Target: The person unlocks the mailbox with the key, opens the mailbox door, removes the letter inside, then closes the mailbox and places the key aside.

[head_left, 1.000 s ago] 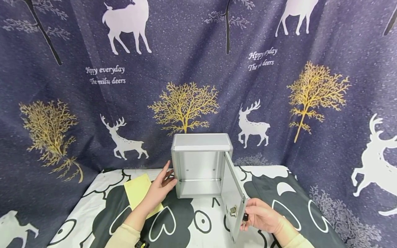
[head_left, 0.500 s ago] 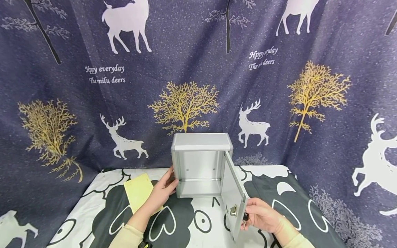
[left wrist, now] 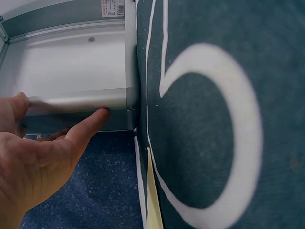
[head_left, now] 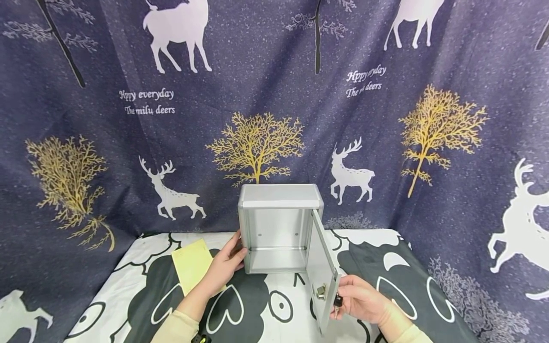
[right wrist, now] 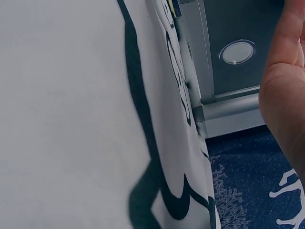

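Observation:
A silver metal box stands upright at the back of the patterned cloth, its compartment facing me. My left hand lies against the box's left side, thumb by the front edge; the left wrist view has its fingers fairly straight along the wall. Hinged on the right, the box door is swung out towards me and bears a lock near its free edge. My right hand grips that free edge, with a black-headed key hanging by the fingers. The right wrist view shows only part of this hand.
A yellow paper lies left of the box, partly under my left forearm. Behind everything hangs a dark blue curtain printed with deer and trees. The table cloth is black and white. A pale round disc sits on a grey-framed dark panel.
My left hand's fingers, spread and off the box's side a second ago, have drawn in against it. The door's free edge has shifted slightly left with my right hand.

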Available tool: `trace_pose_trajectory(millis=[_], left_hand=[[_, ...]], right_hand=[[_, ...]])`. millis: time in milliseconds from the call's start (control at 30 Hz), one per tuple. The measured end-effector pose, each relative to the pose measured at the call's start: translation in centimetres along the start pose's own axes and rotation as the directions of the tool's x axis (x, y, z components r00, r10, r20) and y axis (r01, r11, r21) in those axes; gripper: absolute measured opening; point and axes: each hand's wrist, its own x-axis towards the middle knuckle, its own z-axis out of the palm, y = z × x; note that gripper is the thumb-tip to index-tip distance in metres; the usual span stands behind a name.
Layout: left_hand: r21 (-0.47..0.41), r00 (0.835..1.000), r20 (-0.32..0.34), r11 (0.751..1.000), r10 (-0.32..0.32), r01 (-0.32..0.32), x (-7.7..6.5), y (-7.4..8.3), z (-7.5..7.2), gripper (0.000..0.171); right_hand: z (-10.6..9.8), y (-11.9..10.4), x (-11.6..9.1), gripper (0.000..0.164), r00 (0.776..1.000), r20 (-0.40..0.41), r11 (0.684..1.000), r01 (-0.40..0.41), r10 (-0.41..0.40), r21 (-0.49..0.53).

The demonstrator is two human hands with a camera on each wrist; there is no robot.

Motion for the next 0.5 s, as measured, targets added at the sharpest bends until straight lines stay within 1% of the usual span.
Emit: trace_pose_trajectory(millis=[133,367,500], left_hand=[[-0.011,1.0,0.0,1.0,-0.005,0.005,0.0,-0.1,0.0,0.074],[-0.003,1.0,-0.007,1.0,-0.008,0.008,0.0,-0.2,-0.1,0.073],[0.001,1.0,-0.009,1.0,-0.008,0.008,0.0,-0.2,-0.1,0.073]], right_hand=[[0.1,0.1,0.1,0.053,1.0,-0.005,1.0,-0.004,0.004,0.0],[0.5,0.8,0.7,0.054,1.0,-0.001,1.0,-0.002,0.002,0.003],[0.8,1.1,1.1,0.053,1.0,-0.011,1.0,-0.018,0.018,0.016]])
